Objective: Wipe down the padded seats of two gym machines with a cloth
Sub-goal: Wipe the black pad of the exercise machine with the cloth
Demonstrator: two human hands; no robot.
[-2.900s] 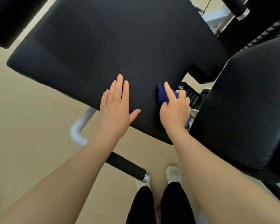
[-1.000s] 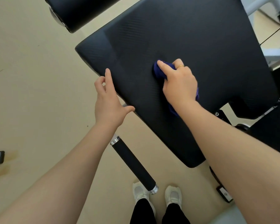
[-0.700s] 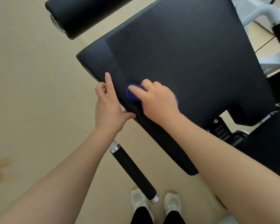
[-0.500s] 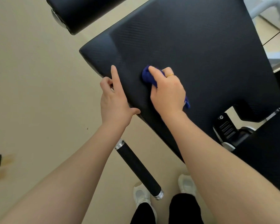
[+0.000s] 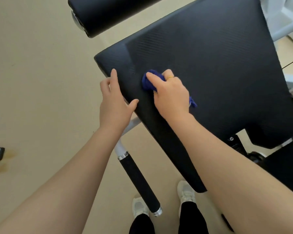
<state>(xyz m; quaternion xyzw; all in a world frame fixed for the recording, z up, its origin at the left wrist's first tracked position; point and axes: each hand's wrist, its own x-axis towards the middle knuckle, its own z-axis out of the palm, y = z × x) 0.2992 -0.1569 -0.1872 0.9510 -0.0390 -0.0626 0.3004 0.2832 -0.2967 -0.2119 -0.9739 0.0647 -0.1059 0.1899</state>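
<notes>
Head view, wiping stroke on the first seat. The right hand [image 5: 170, 96] is closed over a bunched dark blue cloth [image 5: 150, 81], pressing it flat against the large black textured padded seat [image 5: 210, 68] close to the seat's left edge; a tail of cloth shows past the heel of the hand. Bunching the cloth under the palm likely gives firm, even pressure across the grained vinyl. The left hand [image 5: 114, 103] lies open, holding nothing, with its fingers spread over the seat's left edge near the front-left corner and its thumb on the top surface, apparently bracing the pad so it does not shift under the stroke. A black foam roller pad [image 5: 108, 12] sits beyond the front-left corner. Below the left edge, a black grip handle on a white tube [image 5: 139, 181] stands clear of both arms. A second black pad [image 5: 286, 168] lies off the seat's near right corner, probably the remaining surface.
</notes>
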